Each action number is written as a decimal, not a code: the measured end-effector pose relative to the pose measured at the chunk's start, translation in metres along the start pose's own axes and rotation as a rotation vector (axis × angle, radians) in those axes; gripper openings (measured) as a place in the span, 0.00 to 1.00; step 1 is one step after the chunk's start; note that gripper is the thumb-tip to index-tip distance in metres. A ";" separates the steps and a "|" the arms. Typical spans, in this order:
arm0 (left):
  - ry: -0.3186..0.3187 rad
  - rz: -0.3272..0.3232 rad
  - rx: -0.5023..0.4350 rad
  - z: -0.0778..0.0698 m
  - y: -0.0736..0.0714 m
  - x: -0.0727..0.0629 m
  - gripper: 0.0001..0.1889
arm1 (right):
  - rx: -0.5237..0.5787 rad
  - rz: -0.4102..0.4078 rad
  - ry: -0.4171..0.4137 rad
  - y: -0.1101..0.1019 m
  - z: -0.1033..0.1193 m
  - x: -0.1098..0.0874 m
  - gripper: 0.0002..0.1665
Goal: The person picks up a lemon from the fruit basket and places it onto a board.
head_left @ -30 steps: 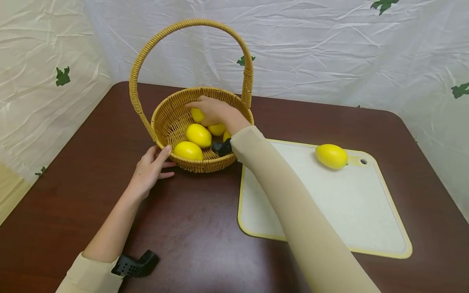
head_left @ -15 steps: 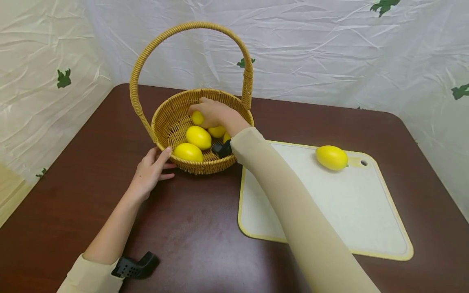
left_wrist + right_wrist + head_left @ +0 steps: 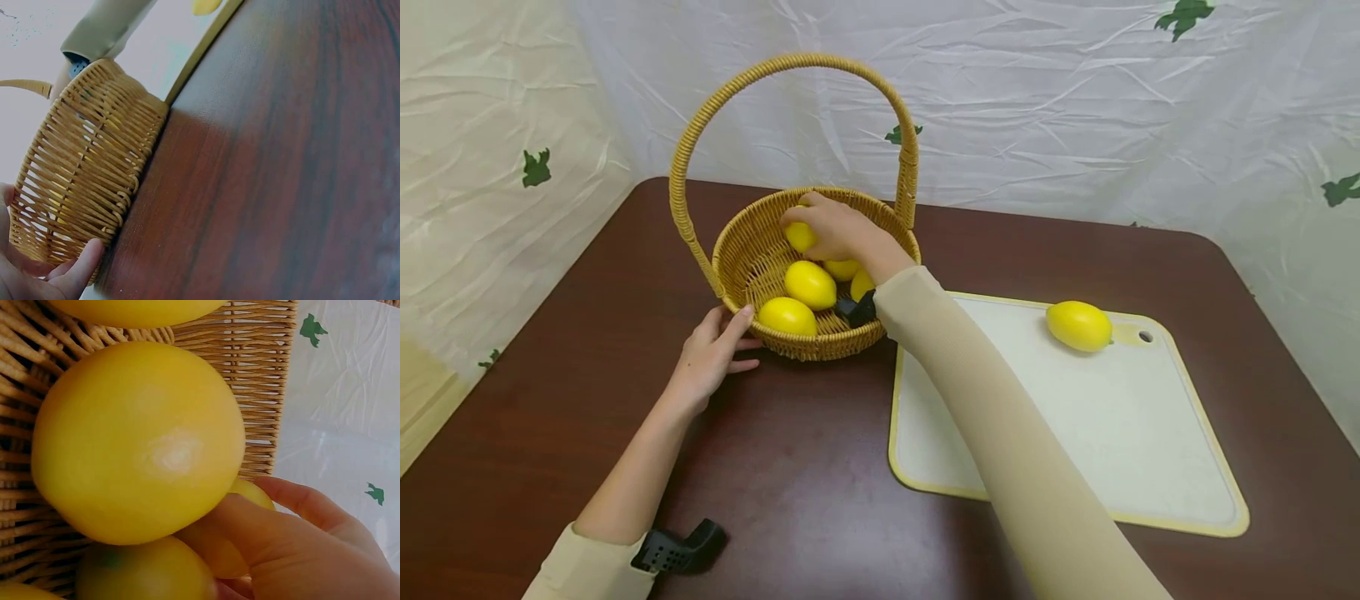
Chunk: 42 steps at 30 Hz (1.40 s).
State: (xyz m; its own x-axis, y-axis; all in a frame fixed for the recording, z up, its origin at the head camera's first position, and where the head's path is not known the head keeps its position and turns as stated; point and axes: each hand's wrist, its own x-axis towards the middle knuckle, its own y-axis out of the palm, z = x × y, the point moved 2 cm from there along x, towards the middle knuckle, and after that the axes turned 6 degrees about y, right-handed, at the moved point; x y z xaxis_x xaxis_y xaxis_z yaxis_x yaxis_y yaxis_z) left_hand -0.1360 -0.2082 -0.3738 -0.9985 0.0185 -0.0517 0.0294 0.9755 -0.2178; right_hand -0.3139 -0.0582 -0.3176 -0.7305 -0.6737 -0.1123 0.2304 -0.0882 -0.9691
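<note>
My right hand (image 3: pixel 835 227) reaches into the wicker basket (image 3: pixel 752 237) and grips a lemon (image 3: pixel 800 237) near its far side. In the right wrist view, that lemon is partly hidden behind the fingers and a large nearer lemon (image 3: pixel 137 444). Other lemons lie in the basket, among them one in the middle (image 3: pixel 810 285) and one by the near rim (image 3: pixel 787 317). My left hand (image 3: pixel 706 354) holds the basket's near left side, thumb at the rim. The left wrist view shows its fingers (image 3: pixel 84 265) against the woven wall, low by the table.
To the right, a white cutting board (image 3: pixel 1075 433) with a yellow edge lies flat, one lemon (image 3: pixel 1078 326) on its far part. The basket's tall arched handle (image 3: pixel 805 62) rises over the right hand. A white curtain (image 3: pixel 1037 108) hangs behind the brown table (image 3: pixel 805 467).
The right hand's fingers have closed round the lemon, which has risen slightly from its place among the others. The left hand keeps its place at the basket. The head view has shifted a little.
</note>
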 end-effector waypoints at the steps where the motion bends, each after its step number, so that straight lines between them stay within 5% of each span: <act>1: -0.002 0.003 0.001 0.000 0.001 0.000 0.43 | 0.019 -0.007 0.005 -0.001 -0.001 -0.001 0.28; 12: 0.000 0.031 -0.007 0.000 0.008 0.006 0.42 | 0.128 -0.107 -0.040 -0.021 -0.005 -0.018 0.29; 23: -0.002 0.036 -0.006 -0.002 0.003 0.011 0.43 | 0.111 -0.214 -0.102 -0.054 0.002 -0.050 0.31; 42: -0.013 0.063 -0.015 0.001 -0.007 0.019 0.45 | 0.085 -0.340 -0.156 -0.062 0.000 -0.104 0.32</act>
State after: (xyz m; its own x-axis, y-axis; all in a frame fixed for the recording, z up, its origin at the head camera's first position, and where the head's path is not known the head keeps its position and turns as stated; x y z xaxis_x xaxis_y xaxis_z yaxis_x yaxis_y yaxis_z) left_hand -0.1549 -0.2147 -0.3740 -0.9939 0.0776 -0.0778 0.0918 0.9756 -0.1995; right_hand -0.2525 0.0171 -0.2456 -0.6690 -0.6987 0.2534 0.0489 -0.3816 -0.9230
